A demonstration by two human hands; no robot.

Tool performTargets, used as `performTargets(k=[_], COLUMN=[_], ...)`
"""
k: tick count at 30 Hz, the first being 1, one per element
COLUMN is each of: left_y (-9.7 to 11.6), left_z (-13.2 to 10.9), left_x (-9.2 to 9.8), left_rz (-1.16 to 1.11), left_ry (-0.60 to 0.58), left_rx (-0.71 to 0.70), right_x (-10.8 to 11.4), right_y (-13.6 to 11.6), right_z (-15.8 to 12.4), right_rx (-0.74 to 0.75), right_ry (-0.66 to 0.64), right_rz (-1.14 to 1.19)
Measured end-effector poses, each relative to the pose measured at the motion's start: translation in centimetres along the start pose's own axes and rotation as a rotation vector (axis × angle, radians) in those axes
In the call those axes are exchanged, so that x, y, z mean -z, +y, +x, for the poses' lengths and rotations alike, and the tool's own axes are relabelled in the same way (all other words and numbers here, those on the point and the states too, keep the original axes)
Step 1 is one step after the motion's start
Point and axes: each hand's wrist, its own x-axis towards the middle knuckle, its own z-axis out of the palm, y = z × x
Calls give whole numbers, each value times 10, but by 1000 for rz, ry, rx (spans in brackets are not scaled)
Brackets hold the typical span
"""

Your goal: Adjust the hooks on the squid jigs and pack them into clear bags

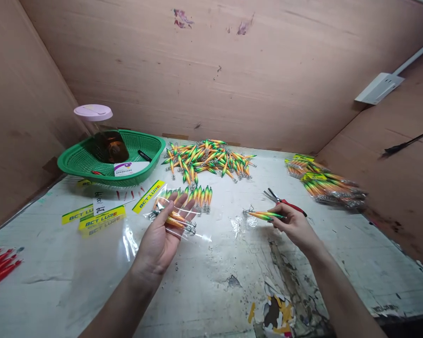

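Note:
My left hand [162,234] holds a clear plastic bag [172,217] with a yellow header; a few orange-green fishing lures lie inside it. My right hand [292,224] pinches one orange-green lure [264,215] by its end, holding it level above the table. A short row of lures [200,196] lies just beyond my left fingers. A big loose heap of the same lures [207,158] sits further back at the centre. Red-handled pliers [284,202] lie just behind my right hand.
Empty yellow-header bags [98,219] lie at the left. A green plastic basket [91,164] with a pen and a card stands at the back left. Filled lure packets [324,185] pile at the right. Red sticks [0,267] lie at the left edge. Wooden walls enclose the worn white table [215,277].

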Motion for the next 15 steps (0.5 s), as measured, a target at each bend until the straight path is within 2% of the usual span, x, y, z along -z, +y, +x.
performTargets(k=[4,7,10,15], left_y=[-9,-29,-51,-61], left_z=[-4,-10,-16,-20], left_x=[1,5,10,13], left_rz=[78,213,273,282], left_ry=[-42,-77,-68,-96], left_rx=[82,313,487,503], right_x=[3,-6,-26,-66], right_y=[3,0,-9,-18], right_z=[-4,-14,-35,-70], right_rx=[-26,-7,34,113], right_ry=[79,175,244,302], right_rz=[52,83,121,138])
